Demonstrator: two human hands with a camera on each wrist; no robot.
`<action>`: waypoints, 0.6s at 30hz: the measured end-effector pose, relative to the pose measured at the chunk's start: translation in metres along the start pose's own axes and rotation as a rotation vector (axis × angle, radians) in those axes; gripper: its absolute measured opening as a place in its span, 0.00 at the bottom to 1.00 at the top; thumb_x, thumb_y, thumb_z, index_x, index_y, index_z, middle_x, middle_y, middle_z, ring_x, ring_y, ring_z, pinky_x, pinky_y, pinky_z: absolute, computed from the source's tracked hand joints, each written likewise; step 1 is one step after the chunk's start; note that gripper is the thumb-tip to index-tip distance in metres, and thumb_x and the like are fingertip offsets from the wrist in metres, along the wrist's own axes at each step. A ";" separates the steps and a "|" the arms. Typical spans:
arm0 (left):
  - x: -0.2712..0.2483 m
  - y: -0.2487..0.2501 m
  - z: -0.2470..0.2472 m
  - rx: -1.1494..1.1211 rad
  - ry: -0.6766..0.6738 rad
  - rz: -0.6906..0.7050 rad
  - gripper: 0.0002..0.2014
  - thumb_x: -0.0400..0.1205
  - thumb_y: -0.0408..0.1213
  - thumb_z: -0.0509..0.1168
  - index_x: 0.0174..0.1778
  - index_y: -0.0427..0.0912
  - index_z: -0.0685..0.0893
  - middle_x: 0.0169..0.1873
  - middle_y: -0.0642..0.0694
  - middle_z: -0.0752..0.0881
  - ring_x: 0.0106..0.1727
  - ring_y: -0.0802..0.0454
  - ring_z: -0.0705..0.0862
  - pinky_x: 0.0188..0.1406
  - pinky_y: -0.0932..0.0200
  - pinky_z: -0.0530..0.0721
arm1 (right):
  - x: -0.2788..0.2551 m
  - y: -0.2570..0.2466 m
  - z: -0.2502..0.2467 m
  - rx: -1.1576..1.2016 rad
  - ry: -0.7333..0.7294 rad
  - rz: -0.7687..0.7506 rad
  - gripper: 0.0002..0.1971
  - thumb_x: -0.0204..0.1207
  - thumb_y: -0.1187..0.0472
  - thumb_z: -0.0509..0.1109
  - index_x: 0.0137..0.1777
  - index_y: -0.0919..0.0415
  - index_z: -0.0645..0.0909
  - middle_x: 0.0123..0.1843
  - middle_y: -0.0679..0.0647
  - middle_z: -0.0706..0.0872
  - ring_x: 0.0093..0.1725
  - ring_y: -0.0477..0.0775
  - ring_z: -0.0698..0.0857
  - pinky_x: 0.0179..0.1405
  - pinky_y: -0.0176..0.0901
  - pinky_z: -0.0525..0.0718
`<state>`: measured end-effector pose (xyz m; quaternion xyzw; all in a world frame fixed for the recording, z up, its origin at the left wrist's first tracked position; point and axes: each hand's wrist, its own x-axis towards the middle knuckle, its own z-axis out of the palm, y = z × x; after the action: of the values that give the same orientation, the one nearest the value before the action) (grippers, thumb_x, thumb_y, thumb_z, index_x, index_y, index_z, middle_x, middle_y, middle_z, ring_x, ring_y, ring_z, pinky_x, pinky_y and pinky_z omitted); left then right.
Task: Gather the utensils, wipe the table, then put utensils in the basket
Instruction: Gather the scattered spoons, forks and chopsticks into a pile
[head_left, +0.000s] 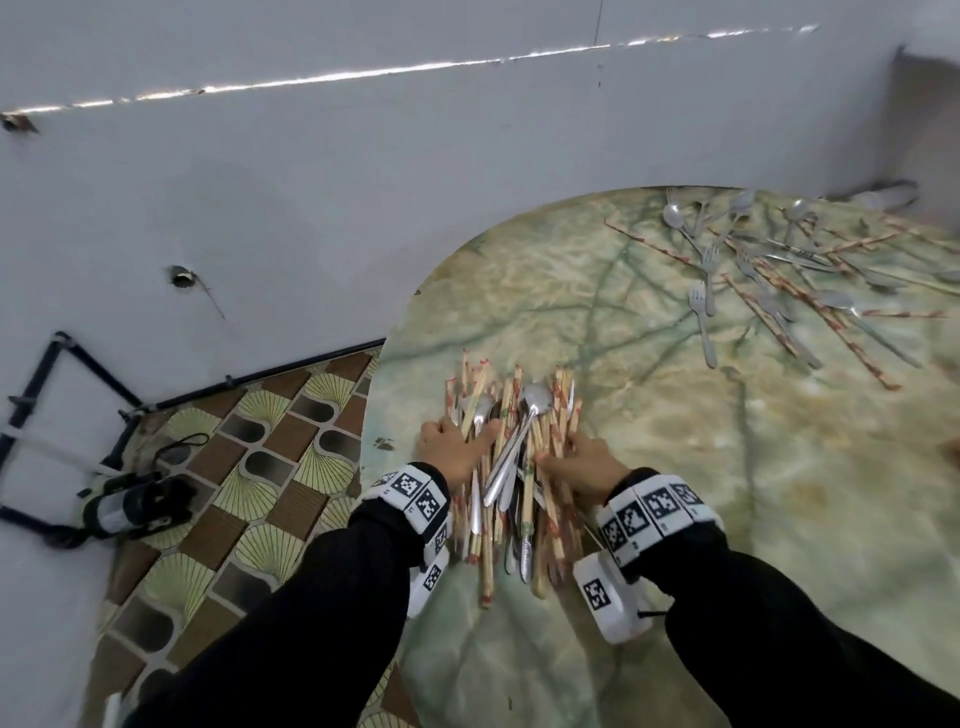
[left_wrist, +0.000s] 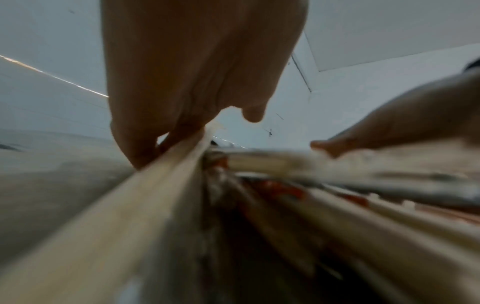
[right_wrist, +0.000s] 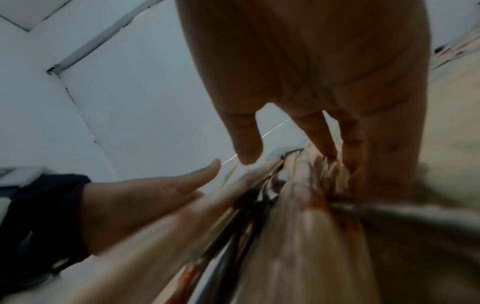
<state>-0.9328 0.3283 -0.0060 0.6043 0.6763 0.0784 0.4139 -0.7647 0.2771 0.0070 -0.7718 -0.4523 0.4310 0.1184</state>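
A pile of chopsticks and metal spoons (head_left: 511, 447) lies on the green marbled round table (head_left: 675, 467), near its left edge. My left hand (head_left: 452, 449) presses the pile's left side, thumb stretched across it. My right hand (head_left: 584, 467) presses the right side. The left wrist view shows my left hand (left_wrist: 182, 82) with fingers reaching down onto a chopstick (left_wrist: 155, 195). In the right wrist view my right hand (right_wrist: 311, 72) touches the pile (right_wrist: 298, 205) with straight fingers, and the left hand (right_wrist: 142, 197) lies flat opposite. Both wrist views are blurred.
Several forks, spoons and chopsticks (head_left: 769, 270) lie scattered at the table's far right. The table's left edge (head_left: 374, 415) drops to a patterned tiled floor. A black frame and a dark cylindrical object (head_left: 135, 504) sit on the floor by the white wall.
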 end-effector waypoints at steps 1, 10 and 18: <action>-0.007 0.003 0.004 0.113 0.010 0.025 0.44 0.77 0.66 0.56 0.77 0.34 0.60 0.71 0.36 0.65 0.71 0.38 0.69 0.73 0.48 0.70 | -0.002 -0.003 0.005 -0.026 0.020 -0.020 0.32 0.77 0.46 0.66 0.76 0.62 0.64 0.73 0.65 0.68 0.71 0.66 0.72 0.71 0.50 0.73; -0.047 0.002 0.035 0.013 0.017 0.032 0.41 0.81 0.53 0.61 0.80 0.32 0.49 0.76 0.33 0.58 0.77 0.37 0.60 0.78 0.47 0.63 | -0.029 -0.002 0.033 -0.047 0.024 -0.115 0.32 0.81 0.50 0.61 0.80 0.62 0.56 0.79 0.63 0.63 0.78 0.63 0.64 0.71 0.45 0.68; -0.092 -0.008 0.047 -0.040 0.041 -0.036 0.39 0.83 0.50 0.58 0.80 0.29 0.48 0.78 0.33 0.55 0.78 0.38 0.58 0.78 0.51 0.61 | -0.065 0.013 0.042 -0.062 -0.007 -0.174 0.29 0.82 0.52 0.61 0.80 0.60 0.57 0.75 0.66 0.64 0.76 0.62 0.67 0.73 0.44 0.66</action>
<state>-0.9148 0.2259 0.0014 0.5819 0.6937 0.0969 0.4133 -0.8040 0.2086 0.0105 -0.7312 -0.5312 0.4077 0.1299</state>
